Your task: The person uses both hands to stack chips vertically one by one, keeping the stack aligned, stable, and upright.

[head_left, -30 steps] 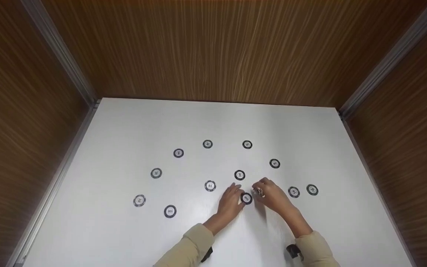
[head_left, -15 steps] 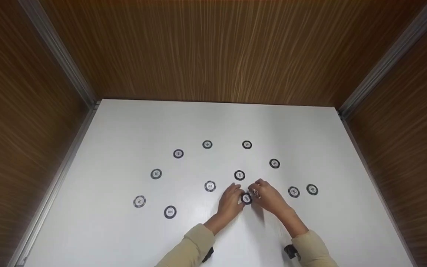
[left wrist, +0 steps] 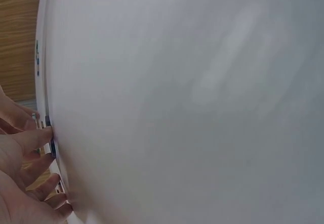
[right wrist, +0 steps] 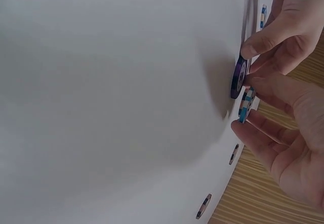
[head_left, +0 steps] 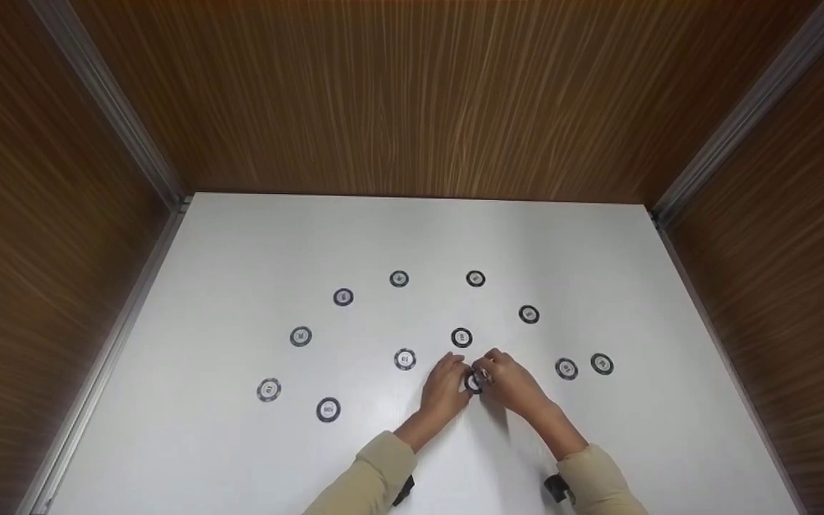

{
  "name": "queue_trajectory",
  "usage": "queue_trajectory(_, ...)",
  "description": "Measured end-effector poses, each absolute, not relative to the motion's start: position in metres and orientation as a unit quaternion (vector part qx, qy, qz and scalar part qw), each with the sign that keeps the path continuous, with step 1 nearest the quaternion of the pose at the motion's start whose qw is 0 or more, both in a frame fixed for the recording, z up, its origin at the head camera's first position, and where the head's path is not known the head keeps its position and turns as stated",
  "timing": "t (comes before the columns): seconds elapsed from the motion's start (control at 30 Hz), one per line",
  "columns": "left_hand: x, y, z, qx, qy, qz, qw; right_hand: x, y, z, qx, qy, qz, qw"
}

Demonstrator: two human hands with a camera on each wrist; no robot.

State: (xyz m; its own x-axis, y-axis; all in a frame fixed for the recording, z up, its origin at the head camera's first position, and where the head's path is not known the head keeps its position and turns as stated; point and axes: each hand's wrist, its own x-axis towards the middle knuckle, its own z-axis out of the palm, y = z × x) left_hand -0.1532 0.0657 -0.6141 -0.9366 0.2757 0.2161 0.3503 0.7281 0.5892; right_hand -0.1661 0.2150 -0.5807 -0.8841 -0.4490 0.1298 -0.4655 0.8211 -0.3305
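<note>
On the white table, my left hand grips the side of a dark-rimmed poker chip, which looks purple at its edge in the right wrist view. Thumb and finger of that hand sit on the purple chip in the left wrist view. Close against it from the right, my right hand pinches a poker chip partly over the first one. Its edge shows blue and white patches on that pinched chip; whether more than one is stacked there, I cannot tell. Fingers hide part of both.
Several other poker chips lie flat and spread about, among them one chip just beyond my hands, one left of them and one to the right. Brown wood-grain panels wall the table at the back and sides.
My right hand has moved left with its poker chip, from beside the dark-rimmed chip to partly over it. The left hand has stayed in place on its chip.
</note>
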Motion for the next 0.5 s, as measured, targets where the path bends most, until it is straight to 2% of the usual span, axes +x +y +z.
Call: queue_trajectory(0.5, -0.1523, 0.0651, -0.6121, -0.159, -0.933, -0.32, 0.055, -0.1641, 0.2143, -0.5855, 0.258, -0.95, 0.173, 0.037)
